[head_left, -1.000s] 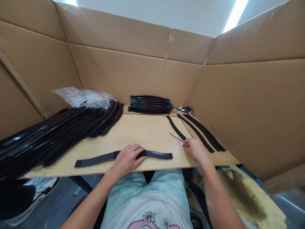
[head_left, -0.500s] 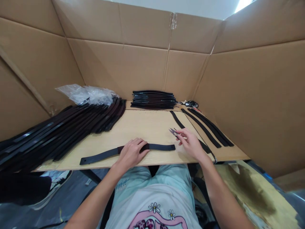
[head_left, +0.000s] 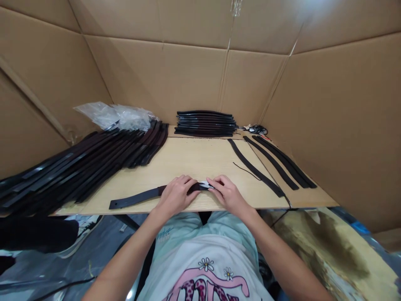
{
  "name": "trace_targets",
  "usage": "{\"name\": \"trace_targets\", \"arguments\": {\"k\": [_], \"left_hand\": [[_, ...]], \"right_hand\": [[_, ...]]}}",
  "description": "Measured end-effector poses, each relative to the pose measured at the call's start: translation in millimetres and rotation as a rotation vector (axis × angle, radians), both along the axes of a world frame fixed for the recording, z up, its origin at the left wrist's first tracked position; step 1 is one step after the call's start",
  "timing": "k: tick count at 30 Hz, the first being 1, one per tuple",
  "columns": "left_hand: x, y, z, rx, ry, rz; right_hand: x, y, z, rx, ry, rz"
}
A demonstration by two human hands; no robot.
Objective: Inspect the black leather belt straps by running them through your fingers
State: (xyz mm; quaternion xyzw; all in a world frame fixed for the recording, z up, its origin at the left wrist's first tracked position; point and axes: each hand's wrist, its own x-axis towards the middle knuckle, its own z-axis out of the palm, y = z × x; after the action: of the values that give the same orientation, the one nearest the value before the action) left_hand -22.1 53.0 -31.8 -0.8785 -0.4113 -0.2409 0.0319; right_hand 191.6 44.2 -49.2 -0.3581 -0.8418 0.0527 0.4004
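1. Left hand: palm down, fingers curled over a dark leather strap, pinning it to the table.
2. Right hand: closed around small steel thread snips, blades pointing left, tips at or just beside the strap's right end. Exact contact hidden by the fingers.
3. Strap position: crosswise on the pale wood tabletop, close to the front edge, right end between both hands, long tail out to the left.
4. Risk: cut to left fingers. Snips aimed that way, hands only just apart. Likely cause: strap sliding under the pin, or a sudden slip of the blades.
5. Risk: nick in the leather from tips angled into the surface.
6. Risk: snag on the loose black cord beside the diagonal strap, if the right forearm swings wide.
7. Nearby: large pile of dark straps at left, stacked bundle of straps at back, 2 more straps at right.
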Motion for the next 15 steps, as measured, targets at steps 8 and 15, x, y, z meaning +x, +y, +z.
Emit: {"name": "trace_targets", "arguments": {"k": [8,15], "left_hand": [[-0.5,0.5,-1.8,0.001,-0.014,0.001],[0.1,0.1,-0.8,-0.012,-0.010,0.016]], "right_hand": [[3.5,0.4,5.6,-0.049,0.035,0.037],[2.8,1.9,2.9,-0.110,0.024,0.021]]}}
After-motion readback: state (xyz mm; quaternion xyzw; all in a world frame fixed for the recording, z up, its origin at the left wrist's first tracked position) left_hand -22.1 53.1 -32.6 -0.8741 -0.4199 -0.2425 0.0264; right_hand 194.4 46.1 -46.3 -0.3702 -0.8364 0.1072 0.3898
